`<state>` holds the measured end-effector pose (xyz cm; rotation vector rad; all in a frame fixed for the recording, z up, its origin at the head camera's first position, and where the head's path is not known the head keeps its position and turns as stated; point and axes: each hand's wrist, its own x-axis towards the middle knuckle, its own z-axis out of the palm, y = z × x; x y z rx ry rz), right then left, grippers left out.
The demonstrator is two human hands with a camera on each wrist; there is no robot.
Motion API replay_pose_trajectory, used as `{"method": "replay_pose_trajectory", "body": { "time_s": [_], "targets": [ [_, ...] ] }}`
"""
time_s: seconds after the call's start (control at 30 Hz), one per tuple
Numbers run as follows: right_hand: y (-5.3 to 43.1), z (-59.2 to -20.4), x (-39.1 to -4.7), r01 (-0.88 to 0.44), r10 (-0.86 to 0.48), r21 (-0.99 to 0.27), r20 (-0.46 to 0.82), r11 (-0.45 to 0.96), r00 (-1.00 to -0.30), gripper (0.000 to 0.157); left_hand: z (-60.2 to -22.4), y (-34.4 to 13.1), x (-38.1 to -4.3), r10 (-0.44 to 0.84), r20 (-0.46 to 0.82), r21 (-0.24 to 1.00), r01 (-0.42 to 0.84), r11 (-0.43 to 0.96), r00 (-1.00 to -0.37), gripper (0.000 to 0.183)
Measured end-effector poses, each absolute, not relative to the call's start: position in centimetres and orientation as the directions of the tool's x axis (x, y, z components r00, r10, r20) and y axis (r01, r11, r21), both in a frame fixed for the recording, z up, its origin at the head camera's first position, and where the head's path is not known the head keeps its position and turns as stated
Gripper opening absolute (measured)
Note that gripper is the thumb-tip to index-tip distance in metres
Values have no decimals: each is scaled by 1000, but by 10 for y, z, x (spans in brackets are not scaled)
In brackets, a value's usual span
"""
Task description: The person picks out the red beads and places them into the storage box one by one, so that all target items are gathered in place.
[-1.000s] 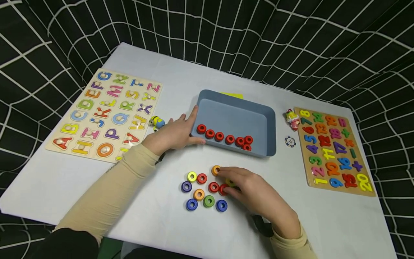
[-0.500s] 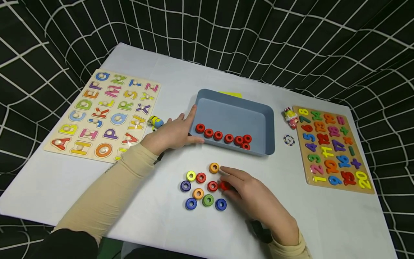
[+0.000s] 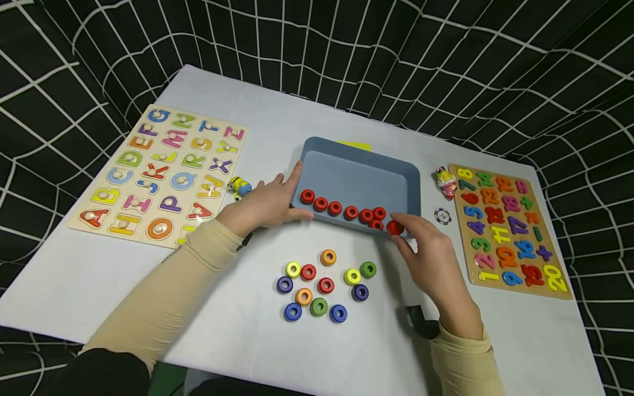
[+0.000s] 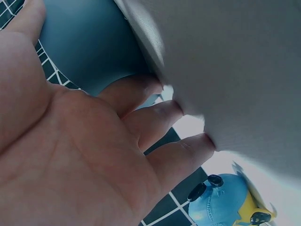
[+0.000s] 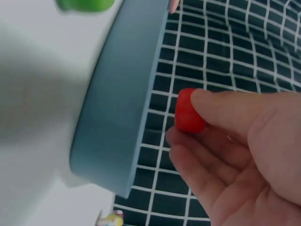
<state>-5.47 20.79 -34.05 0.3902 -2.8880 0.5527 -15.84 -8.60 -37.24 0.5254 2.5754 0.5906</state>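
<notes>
The right hand [image 3: 430, 258] pinches a red ring [image 3: 394, 226] over the tray's [image 3: 361, 165] near right corner; the left hand's [image 3: 267, 204] straight fingers steady its left wall.

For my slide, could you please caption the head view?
Right hand pinches a red ring at the blue tray rim; left hand steadies the tray.

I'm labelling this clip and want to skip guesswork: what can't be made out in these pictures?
- Head view: the right hand hides most of the red ring it pinches, so its hole is unseen.
- Left wrist view: the left hand fills the frame; the minion toy is cut off by the edge.
- Right wrist view: a green ring is blurred and cropped.
- Head view: the yellow thing behind the blue tray is mostly hidden.
</notes>
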Motion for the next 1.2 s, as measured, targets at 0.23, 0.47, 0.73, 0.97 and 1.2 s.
{"method": "replay_pose_trajectory", "body": {
  "time_s": [0.23, 0.47, 0.73, 0.97, 1.2],
  "targets": [
    [217, -350, -69, -146, -82, -356, 187, 923, -979, 39, -371, -84, -157, 456, -339, 486, 262, 834, -823, 113],
    [222, -358, -74, -103, -47, -358, 161, 928, -986, 40, -372, -83, -158, 458, -337, 484, 266, 834, -823, 114],
    [219, -356, -73, -100, -35, -372, 178, 923, -983, 37, -373, -84, -158, 452, -337, 487, 258, 834, -826, 114],
    [211, -351, -72, -109, -56, -387, 147, 915, -988, 36, -375, -85, -159, 450, -336, 488, 255, 835, -827, 113],
    [177, -344, -59, -335, -310, -383, 127, 861, -942, 30, -374, -85, -160, 443, -337, 477, 254, 841, -831, 113]
  ]
}}
